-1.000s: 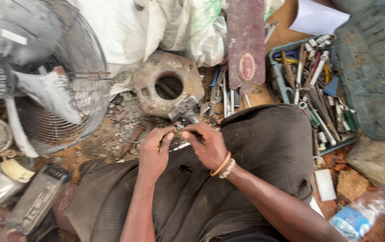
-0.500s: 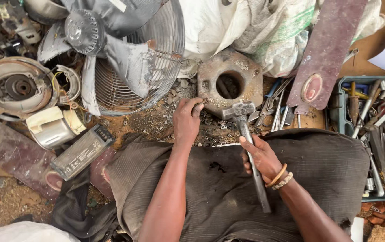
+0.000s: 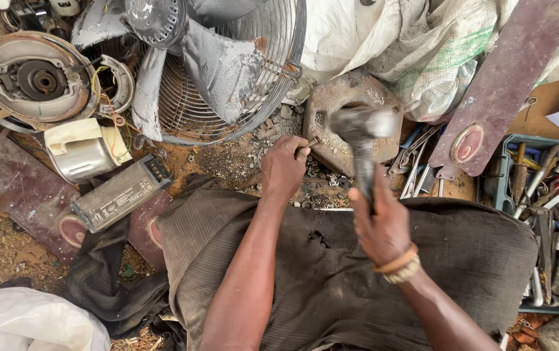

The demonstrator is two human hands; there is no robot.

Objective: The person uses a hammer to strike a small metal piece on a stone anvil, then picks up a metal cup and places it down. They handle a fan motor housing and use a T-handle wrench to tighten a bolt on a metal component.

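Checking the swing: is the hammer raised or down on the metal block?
Raised. The right hand holds the hammer with its blurred head above the metal block, not resting on it.

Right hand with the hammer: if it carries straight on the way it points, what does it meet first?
Probably the round metal block with the hole. The right hand holds a hammer whose blurred head overlaps that block. The left hand pinches a small piece at the block's edge; depth is unclear.

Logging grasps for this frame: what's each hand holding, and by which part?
Right hand holds a hammer by its handle, head raised and blurred. Left hand pinches a small metal piece at the metal block; too small to identify.
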